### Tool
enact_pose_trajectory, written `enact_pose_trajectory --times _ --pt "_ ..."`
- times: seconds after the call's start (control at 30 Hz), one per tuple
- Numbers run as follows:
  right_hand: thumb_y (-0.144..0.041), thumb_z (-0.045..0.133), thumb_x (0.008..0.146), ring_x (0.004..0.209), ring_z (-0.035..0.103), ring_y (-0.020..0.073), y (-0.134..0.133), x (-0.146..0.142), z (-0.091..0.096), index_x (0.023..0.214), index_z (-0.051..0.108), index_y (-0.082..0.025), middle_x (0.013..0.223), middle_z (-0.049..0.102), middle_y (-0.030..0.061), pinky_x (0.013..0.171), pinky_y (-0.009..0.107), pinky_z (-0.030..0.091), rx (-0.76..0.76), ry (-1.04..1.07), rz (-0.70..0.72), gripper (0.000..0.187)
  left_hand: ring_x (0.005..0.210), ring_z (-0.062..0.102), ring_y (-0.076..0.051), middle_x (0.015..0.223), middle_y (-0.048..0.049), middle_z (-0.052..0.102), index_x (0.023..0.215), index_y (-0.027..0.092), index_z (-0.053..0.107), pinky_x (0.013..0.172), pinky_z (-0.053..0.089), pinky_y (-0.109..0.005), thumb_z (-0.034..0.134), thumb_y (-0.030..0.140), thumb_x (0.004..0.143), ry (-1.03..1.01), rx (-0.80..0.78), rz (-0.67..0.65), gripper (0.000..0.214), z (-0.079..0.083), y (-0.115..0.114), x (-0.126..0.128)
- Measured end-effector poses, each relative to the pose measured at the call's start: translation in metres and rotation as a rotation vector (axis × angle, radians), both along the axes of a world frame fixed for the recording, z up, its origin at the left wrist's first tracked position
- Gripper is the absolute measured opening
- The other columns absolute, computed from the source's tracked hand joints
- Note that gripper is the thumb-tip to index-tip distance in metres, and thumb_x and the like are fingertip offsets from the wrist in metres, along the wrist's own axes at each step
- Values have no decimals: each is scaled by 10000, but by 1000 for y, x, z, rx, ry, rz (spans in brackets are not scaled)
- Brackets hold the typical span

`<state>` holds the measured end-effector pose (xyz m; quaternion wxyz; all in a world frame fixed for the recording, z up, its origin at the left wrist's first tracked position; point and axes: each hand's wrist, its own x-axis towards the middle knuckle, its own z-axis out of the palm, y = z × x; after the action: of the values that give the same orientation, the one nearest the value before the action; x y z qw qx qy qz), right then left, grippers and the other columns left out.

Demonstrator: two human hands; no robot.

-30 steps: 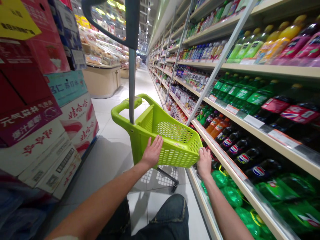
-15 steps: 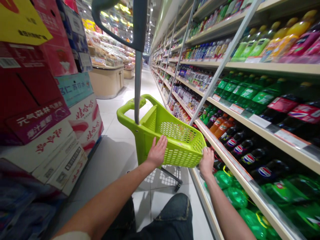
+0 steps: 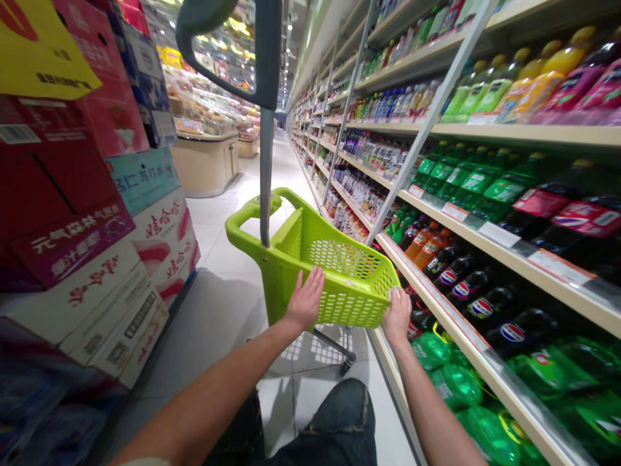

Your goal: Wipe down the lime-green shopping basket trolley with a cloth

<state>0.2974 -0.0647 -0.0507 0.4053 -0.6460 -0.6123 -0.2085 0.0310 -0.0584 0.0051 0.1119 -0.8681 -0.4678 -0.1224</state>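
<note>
Head view: your left hand [image 3: 305,301] lies flat, fingers spread, against the near wall of the basket [image 3: 352,307]. Your right hand [image 3: 396,317] curls round its near right corner. The basket sits straight ahead of both hands, long axis running far down the aisle, pole [image 3: 266,175] at its far end. Shelves [image 3: 490,236] stand just right, boxes [image 3: 97,259] left.

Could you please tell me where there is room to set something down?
The green basket, with the left hand and right hand on its near rim, looks empty inside. The floor between it and the stacked cartons is bare. The shelves on the right are packed with bottles.
</note>
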Motion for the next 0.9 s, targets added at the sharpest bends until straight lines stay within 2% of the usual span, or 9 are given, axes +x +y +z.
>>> enact_pose_trajectory --times 0.07,0.2,0.27,0.33,0.5,0.67,0.73,0.8,0.9 --pt "-26 286 723 1210 338 237 1 -10 1 1166 489 -120 1204 479 147 998 509 286 -2 -12 6 496 1340 65 -252 1449 -139 147 1349 31 200 1054 104 -515 338 199 736 -8 -8 13 651 -1 0 3" --pt "-11 262 740 1266 258 215 5 -72 9 1209 464 -99 1263 440 150 1023 479 279 -81 -109 250 519 1340 71 -245 1449 -131 151 1346 34 214 1057 106 -513 321 202 749 -6 -25 29 629 1 -1 6" --pt "-1 251 740 1300 187 210 7 -87 13 1229 451 -105 1304 407 136 1031 469 277 -108 -126 321 538 1340 77 -240 1449 -128 155 1347 39 214 1059 108 -511 324 202 749 11 -28 21 630 3 -2 5" --pt "11 249 732 1311 161 210 7 -80 15 1236 448 -112 1314 403 125 1037 475 269 -109 -109 308 556 1340 83 -237 1449 -127 157 1349 42 207 1058 113 -512 335 196 740 29 -29 10 640 5 -3 4" --pt "6 269 720 1295 213 222 6 -42 12 1256 428 -141 1298 429 108 1038 519 246 -51 -9 142 579 1339 82 -244 1450 -128 150 1349 40 203 1058 124 -514 356 196 726 44 -41 2 660 8 -5 7" --pt "-27 260 781 1309 188 204 7 -88 17 1275 404 -124 1333 392 117 1048 462 265 -118 -104 316 524 1339 77 -248 1446 -136 171 1344 40 216 1061 115 -513 366 216 738 44 -17 -6 649 5 -6 12" --pt "-69 302 803 1310 181 219 10 -103 19 1272 410 -129 1338 384 122 1040 471 269 -124 -122 320 484 1339 81 -247 1445 -132 181 1345 52 219 1063 108 -510 372 223 743 54 -6 -18 644 4 -6 13" --pt "-102 335 815 1298 210 226 13 -103 20 1254 433 -138 1320 404 126 1027 476 284 -113 -123 299 451 1339 87 -245 1445 -129 181 1346 62 221 1065 107 -505 376 222 744 65 -4 -29 642 5 -6 13" --pt "-74 308 810 1287 240 209 15 -77 15 1229 465 -159 1298 434 107 1021 454 303 -112 -131 298 455 1339 95 -236 1445 -123 184 1345 63 228 1067 111 -502 373 196 738 70 -19 -37 638 8 -6 13"
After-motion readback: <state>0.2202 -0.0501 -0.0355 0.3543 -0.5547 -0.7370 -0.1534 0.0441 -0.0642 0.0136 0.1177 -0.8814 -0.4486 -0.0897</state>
